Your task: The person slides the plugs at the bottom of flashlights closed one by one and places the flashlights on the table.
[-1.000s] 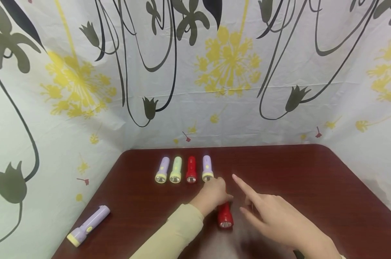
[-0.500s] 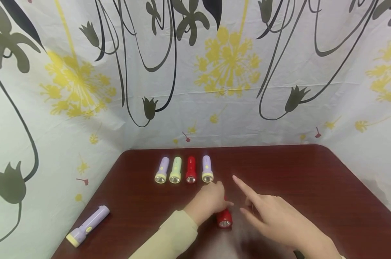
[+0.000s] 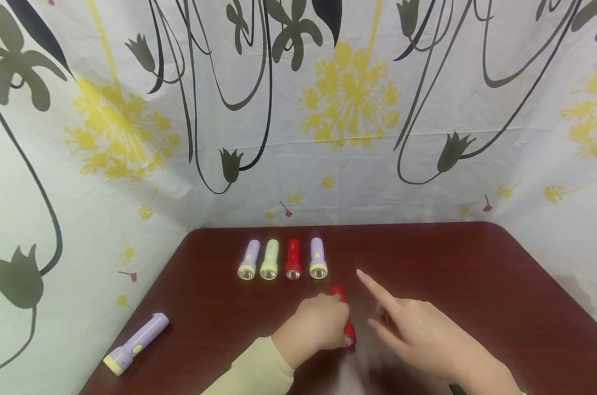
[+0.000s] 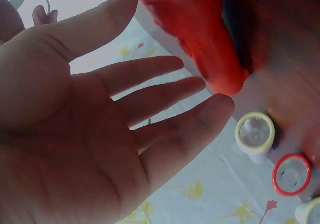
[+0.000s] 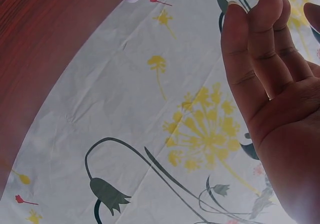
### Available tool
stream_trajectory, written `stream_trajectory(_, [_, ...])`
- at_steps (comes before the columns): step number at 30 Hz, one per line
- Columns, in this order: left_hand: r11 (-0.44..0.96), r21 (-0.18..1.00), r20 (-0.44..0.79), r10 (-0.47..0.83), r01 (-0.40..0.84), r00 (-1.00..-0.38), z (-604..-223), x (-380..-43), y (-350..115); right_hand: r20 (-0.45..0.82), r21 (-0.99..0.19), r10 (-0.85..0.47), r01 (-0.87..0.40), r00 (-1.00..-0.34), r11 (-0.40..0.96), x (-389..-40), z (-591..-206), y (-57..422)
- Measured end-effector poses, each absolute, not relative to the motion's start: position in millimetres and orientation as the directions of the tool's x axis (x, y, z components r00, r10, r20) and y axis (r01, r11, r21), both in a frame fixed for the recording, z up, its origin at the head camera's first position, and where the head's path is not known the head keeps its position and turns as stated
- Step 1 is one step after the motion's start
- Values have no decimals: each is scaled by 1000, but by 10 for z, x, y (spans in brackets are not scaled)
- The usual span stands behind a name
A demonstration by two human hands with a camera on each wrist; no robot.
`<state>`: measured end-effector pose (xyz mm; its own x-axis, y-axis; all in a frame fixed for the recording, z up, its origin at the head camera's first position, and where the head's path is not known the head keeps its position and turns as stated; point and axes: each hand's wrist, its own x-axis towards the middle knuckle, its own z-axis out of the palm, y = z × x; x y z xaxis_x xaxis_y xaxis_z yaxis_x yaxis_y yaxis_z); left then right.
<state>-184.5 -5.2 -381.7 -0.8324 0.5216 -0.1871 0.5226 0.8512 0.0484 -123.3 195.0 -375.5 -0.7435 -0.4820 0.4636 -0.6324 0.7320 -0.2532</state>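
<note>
A red flashlight (image 3: 350,331) lies on the dark table with its lens towards me. My left hand (image 3: 318,323) is over its left side and hides its middle. In the left wrist view the thumb and fingers are spread and fairly straight beside the red flashlight (image 4: 205,38), not wrapped round it. To the right, my right hand (image 3: 422,332) has its index finger pointed forward and holds nothing. The right wrist view shows that hand (image 5: 282,93) with relaxed, slightly bent fingers.
Behind the hands stands a row: a purple flashlight (image 3: 249,259), a green one (image 3: 270,259), a red one (image 3: 293,258) and another purple one (image 3: 317,257). A longer purple flashlight (image 3: 136,343) lies at the table's left edge. Patterned cloth (image 3: 298,186) hangs around the table (image 3: 427,258).
My left hand has drawn back towards me along the red flashlight, from its tail end to its middle, uncovering the tail. The right hand stays where it was.
</note>
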Motion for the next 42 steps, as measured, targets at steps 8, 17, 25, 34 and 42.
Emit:
stream_trajectory(8, [842, 81, -175, 539, 534, -824, -3821, -1888, -35, 448, -254, -485, -627, -751, 736, -1238, -3773, 1989])
stream_trajectory(17, [838, 141, -127, 544, 528, -830, -3972, -2152, 80, 398, -286, -482, -605, -781, 743, -1239, -3769, 2019])
stream_trajectory(25, [830, 94, -50, 555, 549, -830, -4085, -2484, 236, 299, -293, -458, -537, -837, 791, -1296, -3766, 2051])
stream_trajectory(34, [852, 15, -10, 523, 523, -852, -4170, -2843, 429, 264, -311, -482, -547, -835, 777, -1294, -3845, 2041])
stream_trajectory(42, [858, 5, 13, 514, 514, -858, -4148, -2935, 439, 301, -268, -487, -563, -820, 782, -1284, -3860, 2053])
